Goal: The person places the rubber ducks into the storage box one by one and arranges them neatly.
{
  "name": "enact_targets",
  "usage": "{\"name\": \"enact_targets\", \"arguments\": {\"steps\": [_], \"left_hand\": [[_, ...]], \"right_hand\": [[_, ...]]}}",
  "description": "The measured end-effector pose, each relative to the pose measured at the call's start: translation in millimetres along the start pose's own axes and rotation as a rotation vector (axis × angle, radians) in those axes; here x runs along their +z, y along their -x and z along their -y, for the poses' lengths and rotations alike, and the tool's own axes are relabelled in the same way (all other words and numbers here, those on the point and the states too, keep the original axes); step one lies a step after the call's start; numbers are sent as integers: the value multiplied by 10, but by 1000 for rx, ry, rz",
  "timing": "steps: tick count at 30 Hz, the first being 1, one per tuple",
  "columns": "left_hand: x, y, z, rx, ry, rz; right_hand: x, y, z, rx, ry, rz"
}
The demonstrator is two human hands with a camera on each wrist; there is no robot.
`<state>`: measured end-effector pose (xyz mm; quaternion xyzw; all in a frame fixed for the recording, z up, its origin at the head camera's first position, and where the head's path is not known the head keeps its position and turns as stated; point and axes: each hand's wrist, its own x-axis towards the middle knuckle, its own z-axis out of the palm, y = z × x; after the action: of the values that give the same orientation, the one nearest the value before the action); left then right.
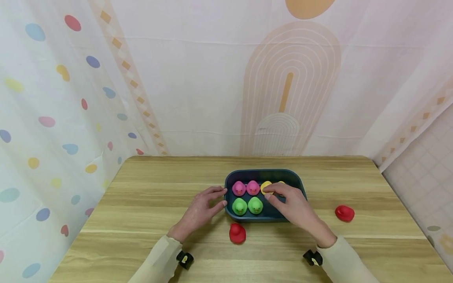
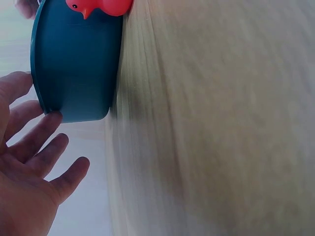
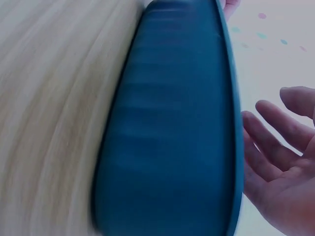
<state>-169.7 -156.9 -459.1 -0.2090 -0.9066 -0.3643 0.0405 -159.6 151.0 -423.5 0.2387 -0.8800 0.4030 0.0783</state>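
A dark blue bin (image 1: pixel 260 220) stands on the table with small toy ducks in it. Two pink ducks (image 1: pixel 238 189) and a yellow duck (image 1: pixel 266 186) line the back row; two green ducks (image 1: pixel 239 207) sit in front. Another patch of yellow shows behind the right hand's fingers. My left hand (image 1: pixel 202 208) is at the bin's left end, relaxed fingertips at the rim (image 2: pixel 35 73). Over the bin's right half reaches my right hand (image 1: pixel 291 204), fingers loosely bent near the yellow duck. No object shows between those fingers in the right wrist view.
One red duck (image 1: pixel 237 234) lies on the wooden table (image 1: pixel 162 177) just before the bin, and another red duck (image 1: pixel 345 213) lies farther right. A patterned curtain (image 1: pixel 198 90) hangs behind the table and along its left side. Each wrist carries a small black device (image 1: pixel 185 260).
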Motion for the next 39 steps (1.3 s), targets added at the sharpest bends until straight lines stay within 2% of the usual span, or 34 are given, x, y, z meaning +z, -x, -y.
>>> {"name": "enact_targets", "arguments": {"steps": [3, 14, 23, 33, 39], "left_hand": [[2, -2, 1, -5, 0, 1], [2, 0, -2, -11, 7, 0], [2, -1, 5, -13, 15, 3], [2, -3, 13, -9, 12, 3], [7, -5, 17, -3, 12, 1]], "right_hand": [[-57, 50, -13, -10, -14, -20], [-283, 260, -47, 32, -67, -42], [-497, 390, -106, 87, -32, -107], [-653, 509, -246, 53, 3, -188], [-750, 595, -322, 71, -4, -215]]}}
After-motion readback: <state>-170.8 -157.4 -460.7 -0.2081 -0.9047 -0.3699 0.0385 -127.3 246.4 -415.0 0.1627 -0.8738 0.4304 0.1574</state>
